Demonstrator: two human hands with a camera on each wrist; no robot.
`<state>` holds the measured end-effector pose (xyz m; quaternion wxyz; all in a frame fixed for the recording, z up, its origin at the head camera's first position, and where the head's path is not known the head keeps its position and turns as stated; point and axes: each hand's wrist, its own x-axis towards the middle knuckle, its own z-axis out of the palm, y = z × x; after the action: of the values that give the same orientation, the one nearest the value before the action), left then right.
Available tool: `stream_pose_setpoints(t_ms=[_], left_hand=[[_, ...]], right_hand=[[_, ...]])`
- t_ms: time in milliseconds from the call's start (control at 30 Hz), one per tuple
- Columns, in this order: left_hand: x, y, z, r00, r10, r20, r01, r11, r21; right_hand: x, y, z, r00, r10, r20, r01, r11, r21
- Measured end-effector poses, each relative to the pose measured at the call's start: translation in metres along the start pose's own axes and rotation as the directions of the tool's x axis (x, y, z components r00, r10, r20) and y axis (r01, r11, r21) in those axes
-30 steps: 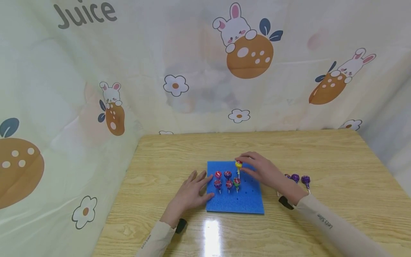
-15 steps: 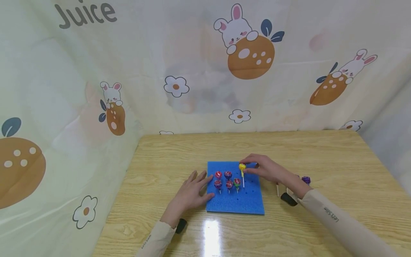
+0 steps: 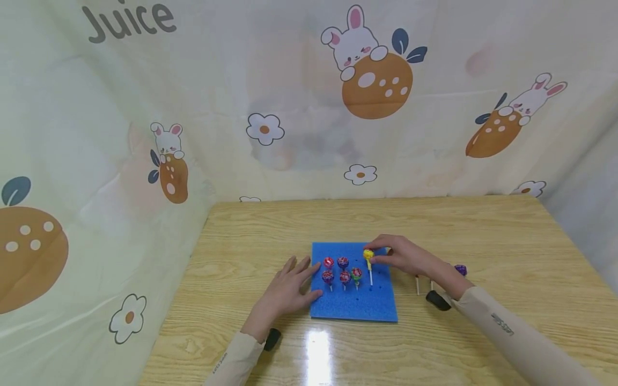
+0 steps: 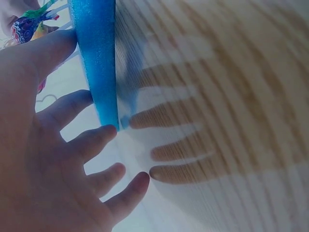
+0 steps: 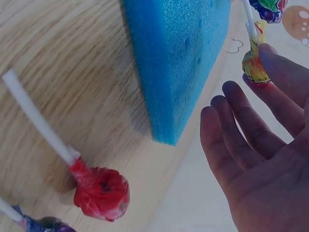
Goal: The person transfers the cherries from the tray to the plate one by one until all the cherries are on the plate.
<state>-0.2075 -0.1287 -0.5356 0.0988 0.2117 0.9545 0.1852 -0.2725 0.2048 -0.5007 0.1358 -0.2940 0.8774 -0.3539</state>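
Observation:
A yellow-wrapped lollipop (image 3: 369,254) is pinched at its head between thumb and finger of my right hand (image 3: 398,256). Its white stick points down over the right half of a blue foam board (image 3: 338,310); the lower end is at or just above a hole, I cannot tell which. My left hand (image 3: 285,289) rests by the board's left edge, fingers spread, with thumb and some fingertips touching the foam (image 4: 99,63). Several lollipops stand in the board's left and middle part, among them a red one (image 3: 329,262) and a green-and-red one (image 3: 356,274).
More lollipops lie on the wooden table (image 3: 251,230) right of the board, partly hidden by my right forearm: a purple one (image 3: 461,270) and, in the right wrist view, a red one (image 5: 102,193). Small holes dot the foam. A printed curtain (image 3: 289,161) hangs behind the table.
My right hand has moved the yellow lollipop right and toward me, from the board's back middle to over its right half. The left hand and board have stayed put.

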Motion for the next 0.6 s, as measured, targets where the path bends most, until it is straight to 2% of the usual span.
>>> stream_pose_setpoints(t_ms=[233,600], left_hand=[[0.000,-0.001,0.001,1.000,0.004,-0.004,-0.004,1.000,0.000],[0.001,-0.001,0.002,1.000,0.005,-0.003,-0.005,1.000,0.008]], right_hand=[[-0.005,0.004,-0.002,1.000,-0.026,-0.010,0.026,1.000,0.012],[-0.014,0.011,-0.006,0.999,-0.023,-0.029,0.024,0.999,0.023]])
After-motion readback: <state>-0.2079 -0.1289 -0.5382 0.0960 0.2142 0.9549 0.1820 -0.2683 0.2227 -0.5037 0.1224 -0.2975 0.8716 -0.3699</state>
